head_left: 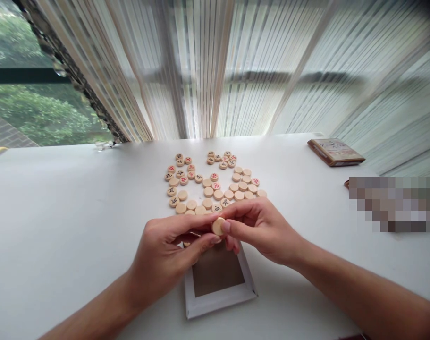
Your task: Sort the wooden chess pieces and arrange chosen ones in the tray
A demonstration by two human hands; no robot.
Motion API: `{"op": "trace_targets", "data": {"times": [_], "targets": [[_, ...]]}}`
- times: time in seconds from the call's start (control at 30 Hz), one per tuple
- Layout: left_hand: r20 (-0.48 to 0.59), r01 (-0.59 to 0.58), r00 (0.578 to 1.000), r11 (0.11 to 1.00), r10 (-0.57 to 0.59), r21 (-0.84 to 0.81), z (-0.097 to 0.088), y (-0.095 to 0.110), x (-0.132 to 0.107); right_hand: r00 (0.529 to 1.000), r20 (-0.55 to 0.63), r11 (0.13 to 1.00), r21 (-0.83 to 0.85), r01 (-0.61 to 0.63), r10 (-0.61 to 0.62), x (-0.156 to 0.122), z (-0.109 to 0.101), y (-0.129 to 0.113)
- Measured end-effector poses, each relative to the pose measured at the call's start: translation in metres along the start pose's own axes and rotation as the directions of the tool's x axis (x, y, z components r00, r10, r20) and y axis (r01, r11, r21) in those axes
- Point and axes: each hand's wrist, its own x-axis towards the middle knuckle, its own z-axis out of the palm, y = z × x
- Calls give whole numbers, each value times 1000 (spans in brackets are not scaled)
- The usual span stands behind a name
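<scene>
Over the near part of the table, my left hand (168, 243) and my right hand (262, 229) meet at a round wooden Chinese chess piece (218, 226). Its blank side faces me, pinched between the left fingertips and the right thumb. Whether the left hand holds more pieces behind it is hidden. Directly below lies an open white-rimmed box (220, 302) with a brown bottom; part of a piece (187, 244) shows at its far left corner, under the left hand. Beyond the hands, many loose chess pieces (218, 194) lie spread out, some blank side up, others with red or black characters.
A closed flat box (335, 152) with a printed lid sits at the table's far right. Nearer on the right, another object (395, 205) is blurred out by pixels. Striped curtains (200, 71) hang along the far edge of the white table (76, 217), before a window.
</scene>
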Motion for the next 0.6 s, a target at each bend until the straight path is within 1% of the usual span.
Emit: {"op": "trace_targets", "data": {"times": [0.13,0.23,0.3,0.37,0.47,0.53,0.6], "targets": [[-27,39,999,999,-40,-27,0,0,1,999,-32,999,-16,40,-40,-1,2,1],[-67,43,997,999,-43,-2,0,-2,0,991,-47,986,-120,118,-124,-3,2,3],[-100,24,995,999,-20,42,-1,-5,0,981,-39,961,-215,176,-188,-4,0,5],[-113,-16,993,995,27,100,-2,-7,0,971,-23,934,-280,223,-239,-4,-1,6],[-80,-137,984,968,157,212,-5,-8,1,958,-3,907,-323,270,-287,-3,-3,7],[-43,-235,965,926,259,295,-7,-8,2,952,2,892,-349,287,-305,-3,-3,7],[-7,-310,942,881,335,359,-9,-7,3,952,-1,884,-373,282,-305,-3,-3,7]]}}
